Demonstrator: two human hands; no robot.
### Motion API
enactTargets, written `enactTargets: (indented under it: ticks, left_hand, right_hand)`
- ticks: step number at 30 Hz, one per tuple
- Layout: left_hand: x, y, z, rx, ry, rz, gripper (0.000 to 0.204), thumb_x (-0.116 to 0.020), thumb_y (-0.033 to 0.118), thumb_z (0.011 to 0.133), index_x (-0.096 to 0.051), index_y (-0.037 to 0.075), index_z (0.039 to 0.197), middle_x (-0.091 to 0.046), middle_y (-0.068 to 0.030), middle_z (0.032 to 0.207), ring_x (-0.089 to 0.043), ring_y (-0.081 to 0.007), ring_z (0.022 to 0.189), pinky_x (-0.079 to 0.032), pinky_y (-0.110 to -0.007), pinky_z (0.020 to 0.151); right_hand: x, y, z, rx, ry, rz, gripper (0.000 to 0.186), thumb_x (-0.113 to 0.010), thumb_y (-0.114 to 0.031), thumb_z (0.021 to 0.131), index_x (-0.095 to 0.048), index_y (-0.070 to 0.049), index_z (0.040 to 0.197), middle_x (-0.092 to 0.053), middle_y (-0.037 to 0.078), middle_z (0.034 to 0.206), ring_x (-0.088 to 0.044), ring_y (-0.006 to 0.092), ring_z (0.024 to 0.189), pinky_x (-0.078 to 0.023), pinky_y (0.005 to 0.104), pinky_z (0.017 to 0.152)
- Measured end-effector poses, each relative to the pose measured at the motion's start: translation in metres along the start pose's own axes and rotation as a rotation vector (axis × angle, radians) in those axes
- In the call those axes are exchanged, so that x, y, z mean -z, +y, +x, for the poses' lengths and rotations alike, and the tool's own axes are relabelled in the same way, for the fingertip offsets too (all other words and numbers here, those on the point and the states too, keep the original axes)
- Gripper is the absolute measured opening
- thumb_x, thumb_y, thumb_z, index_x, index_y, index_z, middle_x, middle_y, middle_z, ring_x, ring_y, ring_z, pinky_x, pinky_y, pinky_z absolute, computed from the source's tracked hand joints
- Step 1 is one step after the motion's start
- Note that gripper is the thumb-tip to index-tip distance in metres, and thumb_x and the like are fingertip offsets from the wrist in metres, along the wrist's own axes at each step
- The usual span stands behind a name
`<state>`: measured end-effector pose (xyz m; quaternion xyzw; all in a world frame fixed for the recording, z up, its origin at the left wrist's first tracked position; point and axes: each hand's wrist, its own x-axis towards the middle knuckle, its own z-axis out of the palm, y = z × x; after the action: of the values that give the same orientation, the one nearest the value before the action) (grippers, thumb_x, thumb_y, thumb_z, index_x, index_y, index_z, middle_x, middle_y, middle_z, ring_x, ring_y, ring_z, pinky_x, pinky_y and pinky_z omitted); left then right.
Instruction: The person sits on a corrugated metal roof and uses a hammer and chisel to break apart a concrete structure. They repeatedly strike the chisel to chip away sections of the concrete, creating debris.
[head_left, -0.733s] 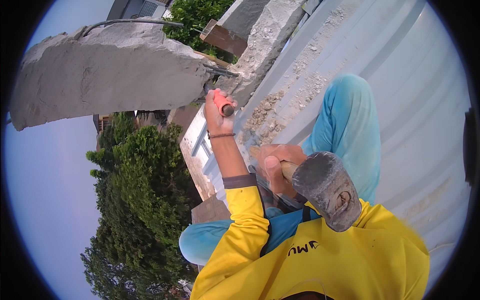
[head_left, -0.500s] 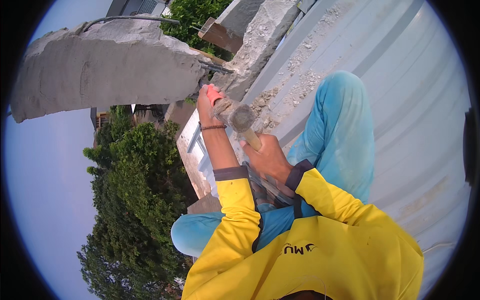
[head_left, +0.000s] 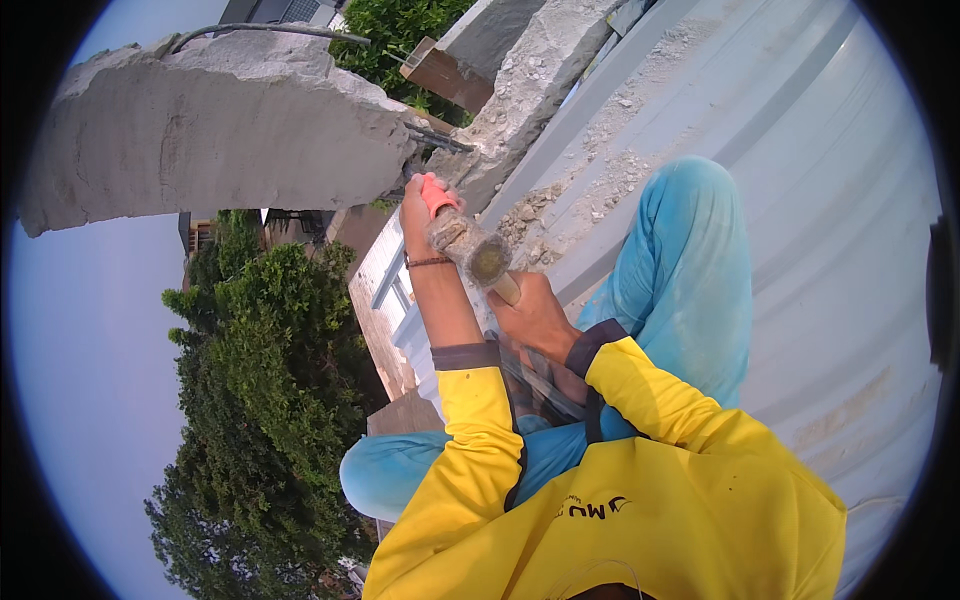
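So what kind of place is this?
Likely a rooftop demolition site: broken concrete slab with bent rebar, rubble on metal roofing, treetops below.

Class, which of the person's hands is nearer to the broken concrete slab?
Left. The left hand holds the chisel beside the slab; the right hand holds the hammer farther back.

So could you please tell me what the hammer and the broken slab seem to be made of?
The hammer looks like dull grey steel, dusty and worn, on a pale wooden handle. The slab appears to be rough grey concrete: a grainy broken face, with bare steel bars sticking out of its edge.
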<state>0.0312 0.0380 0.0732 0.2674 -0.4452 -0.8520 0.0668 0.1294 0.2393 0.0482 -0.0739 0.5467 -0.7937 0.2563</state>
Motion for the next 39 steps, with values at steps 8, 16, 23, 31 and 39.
enactTargets:
  ticks: [8, 16, 23, 31, 39]
  left_hand:
    - [-0.005, -0.005, -0.007, -0.069, -0.002, -0.012, 0.019, -0.050, 0.023, 0.099, -0.050, 0.005, 0.101, -0.057, -0.0061, 0.078, -0.054, -0.0193, 0.062, -0.043, -0.034, 0.050]
    - [-0.005, -0.001, -0.005, -0.022, 0.009, 0.041, 0.021, -0.049, 0.026, 0.100, -0.051, 0.005, 0.099, -0.058, -0.0061, 0.078, -0.055, -0.0194, 0.062, -0.044, -0.033, 0.052]
    - [0.001, 0.001, -0.002, -0.007, -0.056, -0.001, 0.021, -0.050, 0.026, 0.099, -0.051, 0.005, 0.102, -0.057, -0.0060, 0.077, -0.054, -0.0199, 0.059, -0.044, -0.035, 0.052]
    - [-0.002, -0.002, -0.005, -0.022, 0.013, -0.020, 0.018, -0.050, 0.025, 0.099, -0.050, 0.007, 0.099, -0.058, -0.0060, 0.076, -0.054, -0.0196, 0.058, -0.046, -0.037, 0.053]
    - [0.000, 0.002, -0.006, -0.004, -0.092, -0.045, 0.020, -0.051, 0.026, 0.099, -0.050, 0.006, 0.100, -0.058, -0.0069, 0.078, -0.054, -0.0206, 0.061, -0.045, -0.037, 0.054]
  right_hand:
    - [0.024, -0.022, -0.037, 0.664, 0.034, 0.202, 0.014, -0.066, -0.010, 0.083, -0.064, 0.003, 0.088, -0.062, 0.018, 0.070, -0.060, 0.0289, 0.061, -0.048, 0.0345, 0.060]
    - [0.007, 0.012, 0.009, 0.274, 0.018, -0.091, 0.013, -0.067, -0.012, 0.082, -0.064, 0.001, 0.085, -0.063, 0.015, 0.067, -0.061, 0.0262, 0.062, -0.049, 0.0331, 0.059]
    - [0.018, -0.012, -0.025, 0.561, -0.014, 0.034, 0.016, -0.066, -0.012, 0.084, -0.059, 0.002, 0.082, -0.058, 0.020, 0.067, -0.061, 0.0364, 0.063, -0.047, 0.0364, 0.060]
    - [0.012, -0.007, 0.018, 0.226, 0.075, -0.297, 0.013, -0.063, -0.011, 0.081, -0.061, 0.001, 0.085, -0.060, 0.024, 0.069, -0.060, 0.0449, 0.068, -0.048, 0.0429, 0.059]
    - [0.025, -0.006, -0.025, 0.528, -0.063, -0.018, 0.014, -0.066, -0.010, 0.080, -0.058, 0.001, 0.081, -0.055, 0.020, 0.066, -0.055, 0.0426, 0.061, -0.044, 0.0417, 0.056]
